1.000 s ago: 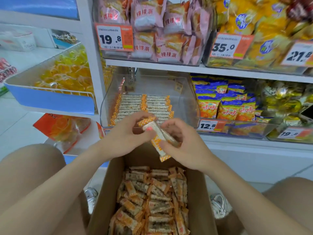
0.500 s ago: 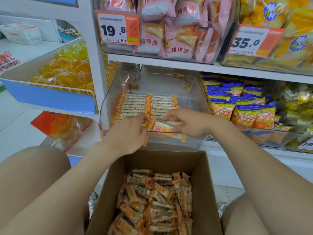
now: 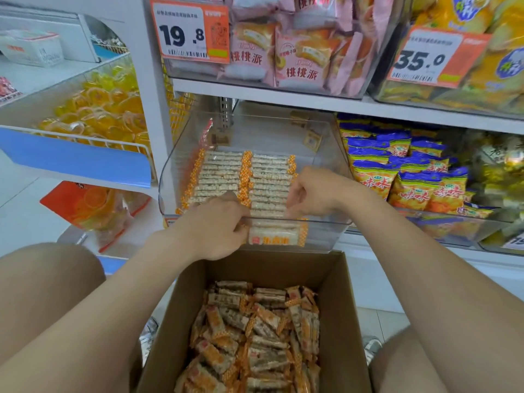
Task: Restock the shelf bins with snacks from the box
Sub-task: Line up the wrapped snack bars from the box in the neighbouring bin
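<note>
A clear plastic shelf bin [image 3: 330, 154] holds two neat rows of white snack bars [image 3: 218, 174] with orange-checked ends. Both my hands reach over its front rim. My left hand [image 3: 212, 225] pinches the left end of a snack bar [image 3: 276, 236] that lies across the near end of the right row, seen through the bin's front wall. My right hand [image 3: 313, 194] curls its fingers down onto the same bar's top right. Below, between my knees, the open cardboard box [image 3: 350, 313] is filled with several loose bars [image 3: 255, 336].
A bin of blue and yellow snack bags [image 3: 408, 177] stands to the right. Pink cake packs [image 3: 297, 52] fill the shelf above, behind the 19.8 price tag [image 3: 190, 32]. At the left, a blue-fronted wire basket [image 3: 76, 157] holds yellow jelly cups.
Both hands carried the bars up from above the box into the bin and lowered them to the near end of the right row. The view moved closer to the shelf.
</note>
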Demonstrator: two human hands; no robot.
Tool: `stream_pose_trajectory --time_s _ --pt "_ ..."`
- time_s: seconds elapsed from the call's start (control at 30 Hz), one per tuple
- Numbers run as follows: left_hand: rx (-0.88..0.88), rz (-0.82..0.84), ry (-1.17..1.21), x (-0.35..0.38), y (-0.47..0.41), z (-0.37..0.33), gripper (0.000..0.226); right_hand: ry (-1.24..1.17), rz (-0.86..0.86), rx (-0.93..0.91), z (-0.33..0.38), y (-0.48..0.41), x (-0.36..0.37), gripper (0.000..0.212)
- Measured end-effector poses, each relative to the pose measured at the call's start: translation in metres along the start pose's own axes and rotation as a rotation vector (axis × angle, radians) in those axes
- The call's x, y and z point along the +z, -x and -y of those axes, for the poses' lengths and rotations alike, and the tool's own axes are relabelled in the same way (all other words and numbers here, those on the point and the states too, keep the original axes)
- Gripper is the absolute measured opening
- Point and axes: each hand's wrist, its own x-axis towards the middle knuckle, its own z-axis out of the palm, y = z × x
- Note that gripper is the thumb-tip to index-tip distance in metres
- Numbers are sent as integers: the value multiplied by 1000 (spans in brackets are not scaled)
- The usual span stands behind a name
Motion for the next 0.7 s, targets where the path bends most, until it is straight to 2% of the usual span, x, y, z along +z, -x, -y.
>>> stream_pose_trajectory --time_s 0.07,0.13,0.23,0.3,0.37,0.43,0.5,0.63,0.7 --pt "0 -18 5 1 0 0 56 3 79 65 -2 3 5 19" --pt "21 -61 26 3 -1 0 44 -106 102 107 1 7 8 26" --pt "62 -190 57 10 -2 2 39 -117 -59 111 0 10 6 35" --pt "113 -367 43 13 1 1 35 -45 -236 57 3 25 6 28" --pt "209 -571 78 16 10 -6 25 -75 -411 -39 13 53 7 25" --pt "289 -652 139 21 24 -16 21 -159 -409 -127 24 85 14 26" --pt "301 -507 142 36 34 -25 18 -173 -233 -161 30 105 33 25" --pt "201 103 -139 91 27 -27 8 21 190 -129 26 110 104 28" --pt "123 312 -182 122 19 -22 16 99 336 -96 21 102 145 24"
